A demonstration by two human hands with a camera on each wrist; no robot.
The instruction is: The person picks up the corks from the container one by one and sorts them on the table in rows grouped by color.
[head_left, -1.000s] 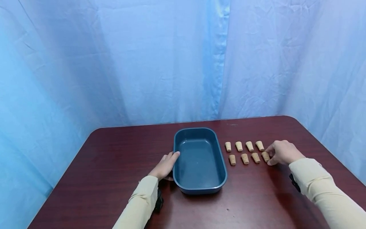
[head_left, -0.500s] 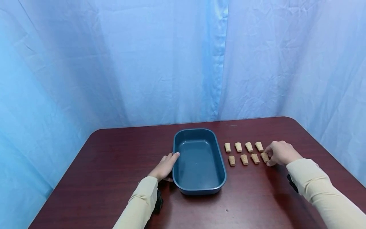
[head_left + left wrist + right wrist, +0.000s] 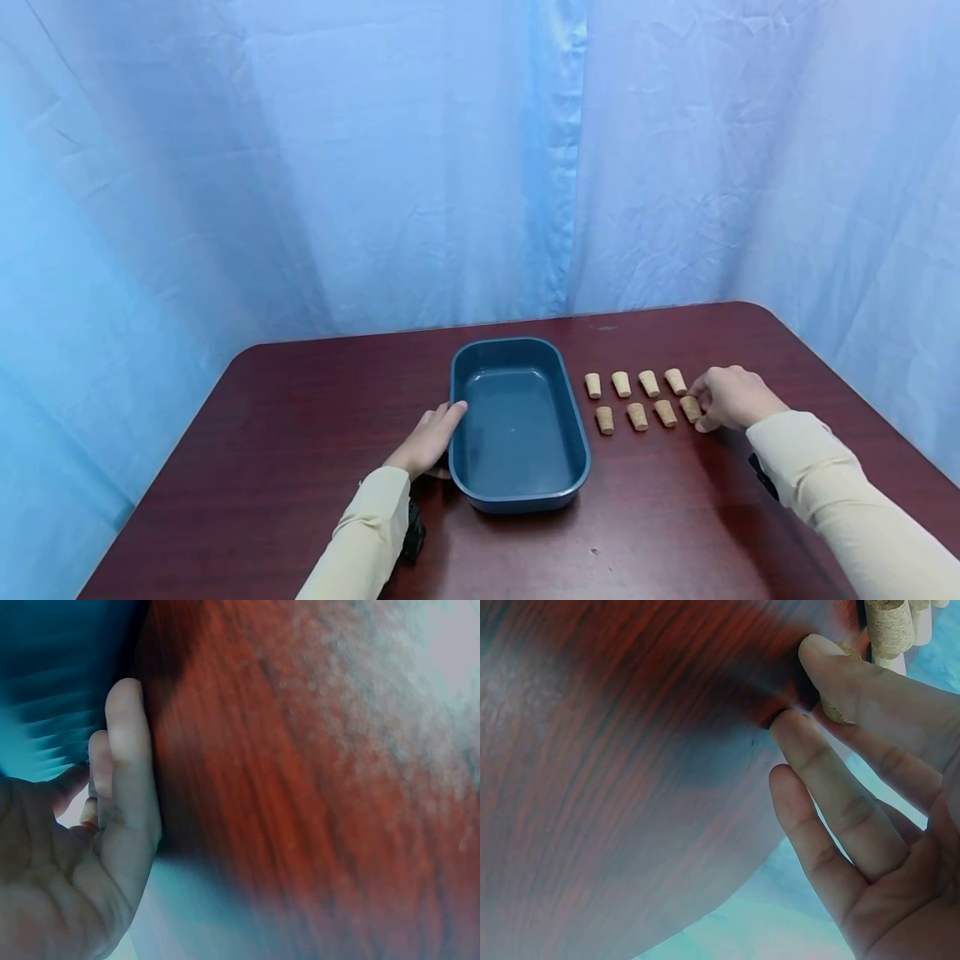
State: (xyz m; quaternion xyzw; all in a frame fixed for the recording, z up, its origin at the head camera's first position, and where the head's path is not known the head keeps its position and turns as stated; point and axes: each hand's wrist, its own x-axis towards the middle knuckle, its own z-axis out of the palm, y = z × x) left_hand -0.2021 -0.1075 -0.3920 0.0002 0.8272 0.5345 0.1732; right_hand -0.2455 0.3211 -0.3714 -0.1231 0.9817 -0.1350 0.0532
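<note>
My left hand [image 3: 425, 439] holds the left side of a dark blue rectangular tub [image 3: 517, 433], with a digit over its rim. In the left wrist view, other digits lie along the outer wall [image 3: 52, 697]. At the right end of the near row, my right hand [image 3: 738, 400] pinches a tapered cork stopper [image 3: 690, 408] between thumb and finger. Most of that cork is hidden in the right wrist view, where the remaining fingers [image 3: 844, 802] extend over the table. More corks [image 3: 636, 416] lie to its left, and a paler row [image 3: 648, 383] lies behind.
The dark red-brown table [image 3: 315, 433] has rounded far corners. Light blue curtains [image 3: 405, 167] hang behind it and at both sides. The two cork rows lie close to the tub's right side.
The whole view shifts slightly, apparently with the head. Both hands keep their places; the tub and corks show no clear movement on the table.
</note>
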